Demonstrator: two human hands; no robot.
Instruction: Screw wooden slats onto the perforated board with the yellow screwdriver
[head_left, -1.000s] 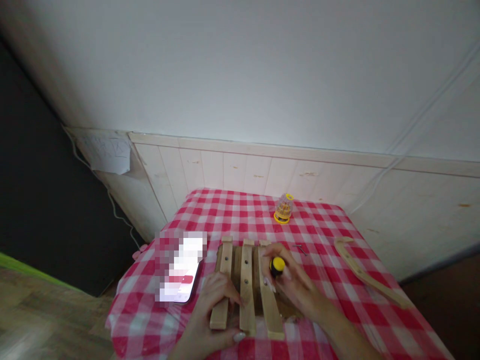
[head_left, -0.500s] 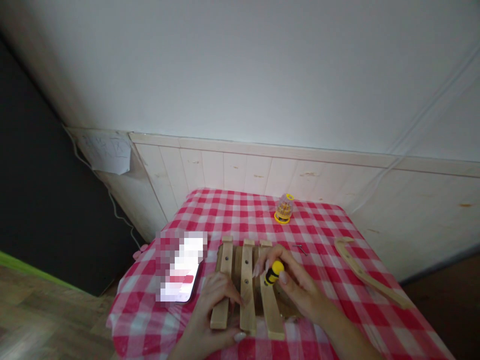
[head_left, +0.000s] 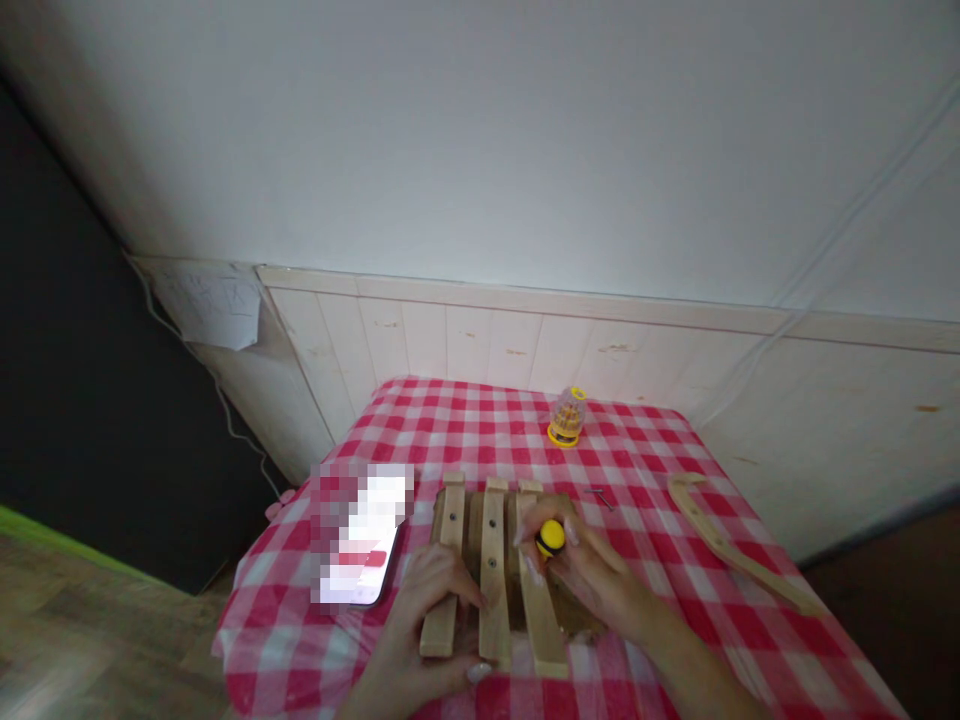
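Note:
Three pale wooden slats lie side by side across a brown wooden board [head_left: 472, 540]. Dark screw heads show in the left slat [head_left: 452, 530] and the middle slat [head_left: 493, 540]. My right hand [head_left: 592, 570] grips a yellow and black screwdriver [head_left: 553, 537] upright over the right slat [head_left: 546, 630]; its tip is hidden. My left hand [head_left: 431, 610] is wrapped round the near part of the slats, fingers on the left and middle ones and thumb at their near ends.
A lit phone [head_left: 367, 540] lies left of the board. Behind stands a clear, yellow-based bit case [head_left: 567, 418]. Small screws [head_left: 600, 497] lie right of the board, and a curved wooden piece [head_left: 735, 555] farther right. The checkered tablecloth [head_left: 465, 420] reaches the wall.
My right hand has shifted its fingers round the screwdriver, which now stands more upright over the right slat. My left hand has stayed in place.

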